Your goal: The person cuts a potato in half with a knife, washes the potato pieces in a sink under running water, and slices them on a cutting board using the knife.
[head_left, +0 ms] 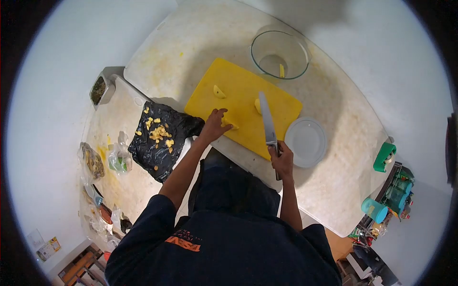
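My right hand (282,162) grips a kitchen knife (268,117) by its handle, blade pointing away from me over the yellow cutting board (243,88). At the board's near left edge, my left hand (214,126) has thumb and fingers apart beside a pale yellow piece (232,124), possibly potato; whether it touches the piece I cannot tell. Another wedge (218,92) lies on the far left of the board. Partly behind the blade is one more wedge (257,106). A glass bowl (253,57) past the board contains a few pale yellow sticks (281,71).
Right of the board sits a round white plate or lid (307,143). A black plastic bag (143,157) with peelings (160,133) is spread at left. Plastic bags (119,159) and a metal container (102,90) stand farther left. A green object (383,157) is at the right edge.
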